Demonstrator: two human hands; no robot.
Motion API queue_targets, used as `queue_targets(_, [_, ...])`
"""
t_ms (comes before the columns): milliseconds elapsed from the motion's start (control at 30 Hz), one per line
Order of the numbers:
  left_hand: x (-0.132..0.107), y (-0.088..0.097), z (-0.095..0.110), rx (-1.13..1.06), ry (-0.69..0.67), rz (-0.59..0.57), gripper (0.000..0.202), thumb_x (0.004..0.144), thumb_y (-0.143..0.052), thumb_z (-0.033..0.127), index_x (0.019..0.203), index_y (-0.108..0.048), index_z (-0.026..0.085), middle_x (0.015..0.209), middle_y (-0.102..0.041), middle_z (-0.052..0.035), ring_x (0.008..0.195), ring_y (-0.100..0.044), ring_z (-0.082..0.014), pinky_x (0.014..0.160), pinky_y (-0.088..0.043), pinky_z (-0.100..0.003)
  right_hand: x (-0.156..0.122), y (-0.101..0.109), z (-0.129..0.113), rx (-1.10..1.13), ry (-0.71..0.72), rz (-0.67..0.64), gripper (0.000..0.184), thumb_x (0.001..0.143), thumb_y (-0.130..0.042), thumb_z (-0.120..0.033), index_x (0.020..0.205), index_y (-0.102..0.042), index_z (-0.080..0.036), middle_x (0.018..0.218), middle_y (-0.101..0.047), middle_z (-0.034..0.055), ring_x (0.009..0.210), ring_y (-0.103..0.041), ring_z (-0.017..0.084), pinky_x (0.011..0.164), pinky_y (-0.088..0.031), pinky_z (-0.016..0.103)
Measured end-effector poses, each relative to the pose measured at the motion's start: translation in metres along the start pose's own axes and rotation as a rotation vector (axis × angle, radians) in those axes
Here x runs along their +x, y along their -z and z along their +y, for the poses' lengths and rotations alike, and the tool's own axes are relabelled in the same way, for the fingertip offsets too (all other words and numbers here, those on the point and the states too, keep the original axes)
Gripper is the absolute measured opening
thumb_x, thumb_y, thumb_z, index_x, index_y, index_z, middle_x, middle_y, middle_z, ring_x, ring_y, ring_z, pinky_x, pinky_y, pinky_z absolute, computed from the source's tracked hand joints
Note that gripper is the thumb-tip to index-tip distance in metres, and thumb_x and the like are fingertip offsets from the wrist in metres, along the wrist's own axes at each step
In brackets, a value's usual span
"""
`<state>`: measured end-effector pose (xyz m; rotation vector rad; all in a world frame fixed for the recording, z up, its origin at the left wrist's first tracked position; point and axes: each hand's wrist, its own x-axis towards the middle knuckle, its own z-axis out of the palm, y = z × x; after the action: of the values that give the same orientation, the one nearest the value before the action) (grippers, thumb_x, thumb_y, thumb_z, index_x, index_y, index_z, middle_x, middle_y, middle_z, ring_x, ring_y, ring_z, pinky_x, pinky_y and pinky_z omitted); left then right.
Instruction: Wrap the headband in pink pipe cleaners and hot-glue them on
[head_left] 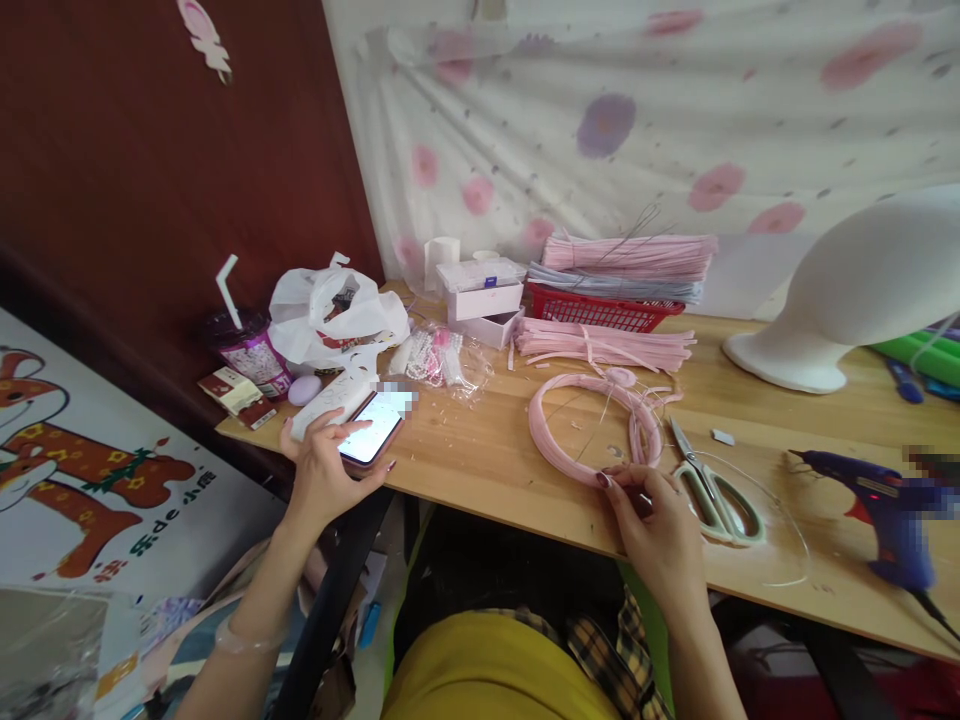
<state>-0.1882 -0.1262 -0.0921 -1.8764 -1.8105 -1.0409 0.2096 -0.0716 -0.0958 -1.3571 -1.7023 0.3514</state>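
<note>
My left hand (324, 470) rests on a lit phone (373, 428) at the left end of the wooden table (487, 460), thumb on the screen, fingers curled round its edge. My right hand (654, 525) lies near the table's front edge with fingers pinched on the near rim of a pink fuzzy hoop (592, 425). Green-handled scissors (712, 495) lie just right of that hand.
Bundles of pink pipe cleaners (604, 345) and a red basket (596, 308) sit behind the hoop. A white foam head (855, 290), a blue glue gun (889, 515), a white box (480, 295), a plastic bag (330, 315) and a drink cup (251, 350) stand around.
</note>
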Motion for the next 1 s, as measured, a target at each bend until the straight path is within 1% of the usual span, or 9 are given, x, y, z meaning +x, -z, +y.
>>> queue_targets(100, [0.013,-0.003,0.005,0.039,-0.052,-0.044,0.063,0.067,-0.08,0.046,0.112,-0.041,0.022,0.107,-0.069,-0.0141,0.123,-0.055,-0.0392,0.111,-0.017,-0.065,0.0,0.0,0.0,0.005,0.0,-0.007,0.023,0.09,-0.056,-0.045,0.081,-0.061,-0.024,0.088,-0.069,0.0078,0.091,-0.061,0.027,0.083,-0.048,0.044])
queue_targets(267, [0.038,-0.011,0.002,0.041,-0.07,-0.217,0.08,0.061,-0.083,0.054,0.115,-0.034,0.021,0.12,-0.067,-0.0213,0.127,-0.053,-0.0418,0.11,-0.01,-0.069,-0.001,0.001,0.001,0.024,-0.018,-0.018,0.022,0.09,-0.057,-0.045,0.082,-0.061,-0.025,0.09,-0.069,0.0082,0.09,-0.061,0.027,0.08,-0.05,0.043])
queue_targets(333, [0.045,-0.011,-0.003,0.032,-0.051,-0.291,0.083,0.059,-0.083,0.055,0.116,-0.033,0.022,0.121,-0.067,-0.0207,0.126,-0.053,-0.0422,0.11,-0.01,-0.07,-0.001,0.001,0.001,0.018,-0.016,-0.021,0.022,0.09,-0.057,-0.045,0.083,-0.061,-0.025,0.09,-0.069,0.0083,0.091,-0.061,0.028,0.081,-0.05,0.043])
queue_targets(400, [0.048,-0.007,-0.008,0.014,-0.04,-0.321,0.081,0.058,-0.083,0.055,0.113,-0.034,0.023,0.119,-0.068,-0.0184,0.126,-0.054,-0.041,0.111,-0.013,-0.067,-0.001,0.001,0.0,0.007,-0.011,-0.017,0.023,0.09,-0.056,-0.045,0.083,-0.061,-0.025,0.09,-0.069,0.0082,0.091,-0.061,0.028,0.082,-0.049,0.044])
queue_targets(467, [0.047,0.001,-0.012,-0.012,-0.032,-0.283,0.075,0.058,-0.083,0.054,0.107,-0.034,0.026,0.117,-0.069,-0.0156,0.127,-0.053,-0.0392,0.111,-0.019,-0.062,-0.001,0.001,-0.001,-0.008,-0.007,-0.009,0.024,0.091,-0.056,-0.046,0.081,-0.06,-0.025,0.09,-0.069,0.008,0.091,-0.061,0.028,0.083,-0.048,0.044])
queue_targets(533, [0.043,0.011,-0.014,-0.034,-0.023,-0.197,0.069,0.059,-0.082,0.052,0.101,-0.032,0.028,0.115,-0.07,-0.0131,0.128,-0.053,-0.0377,0.11,-0.024,-0.059,-0.001,0.001,-0.002,-0.011,-0.007,-0.006,0.025,0.09,-0.056,-0.046,0.08,-0.06,-0.025,0.09,-0.069,0.0076,0.091,-0.061,0.027,0.082,-0.048,0.043])
queue_targets(633, [0.035,0.023,-0.014,-0.033,-0.005,-0.093,0.066,0.061,-0.082,0.046,0.095,-0.028,0.028,0.111,-0.072,-0.0114,0.125,-0.055,-0.0367,0.109,-0.026,-0.059,-0.001,0.001,-0.001,0.012,-0.016,-0.007,0.024,0.09,-0.057,-0.046,0.081,-0.061,-0.025,0.09,-0.069,0.0073,0.091,-0.061,0.027,0.081,-0.049,0.042])
queue_targets(867, [0.018,0.025,-0.016,-0.043,0.004,-0.111,0.067,0.061,-0.084,0.042,0.095,-0.027,0.028,0.102,-0.076,-0.0106,0.125,-0.056,-0.0392,0.108,-0.023,-0.065,0.0,0.0,0.0,0.014,0.002,0.003,0.024,0.09,-0.057,-0.046,0.079,-0.061,-0.025,0.089,-0.069,0.0073,0.093,-0.062,0.028,0.084,-0.048,0.045])
queue_targets(1000, [0.015,0.024,-0.014,-0.089,-0.005,-0.071,0.065,0.065,-0.082,0.043,0.094,-0.026,0.029,0.106,-0.075,-0.0122,0.126,-0.055,-0.0365,0.106,-0.032,-0.061,-0.001,0.001,0.0,0.008,0.0,0.0,0.023,0.09,-0.057,-0.046,0.08,-0.061,-0.025,0.09,-0.069,0.0075,0.093,-0.062,0.028,0.084,-0.049,0.045])
